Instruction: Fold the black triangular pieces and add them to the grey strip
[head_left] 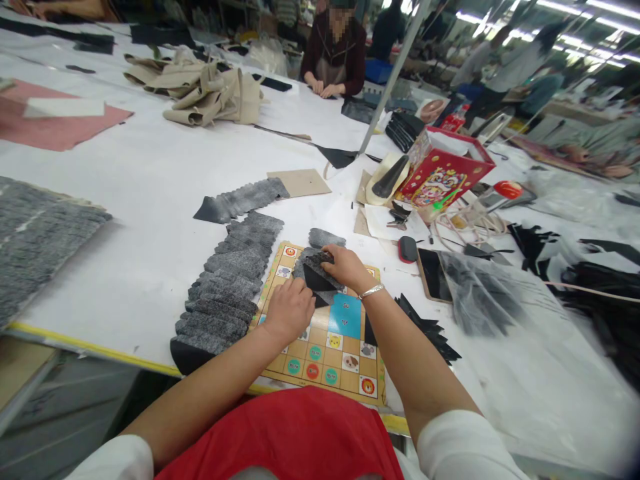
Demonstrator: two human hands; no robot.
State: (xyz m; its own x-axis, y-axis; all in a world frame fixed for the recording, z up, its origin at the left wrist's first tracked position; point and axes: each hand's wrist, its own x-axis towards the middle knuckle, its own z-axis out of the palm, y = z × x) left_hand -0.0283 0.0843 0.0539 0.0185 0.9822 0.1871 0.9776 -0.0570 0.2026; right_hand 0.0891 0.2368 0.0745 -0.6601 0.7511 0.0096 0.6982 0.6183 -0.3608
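Observation:
A cut piece, speckled grey with a black part (317, 283), lies over a game board (295, 343) printed with animal pictures. My right hand (347, 268) pinches the grey side of this piece at its upper right. At its lower left edge is my left hand (290, 308), fingers curled together with the tips against the black part; exactly what they pinch is hidden. Left of the board runs a long overlapped row of similar grey pieces (225, 287). One loose grey piece (326, 237) rests just beyond the board. Black pieces (430, 330) fan out beside my right forearm.
Farther off lie a second grey row (243, 200), beige folded pieces (210, 90) and a pink sheet (60, 120). To the right are a red box (445, 167), a phone (434, 275) and plastic film (483, 297). A slanted pole (395, 77) rises mid-table; a co-worker (334, 53) sits opposite.

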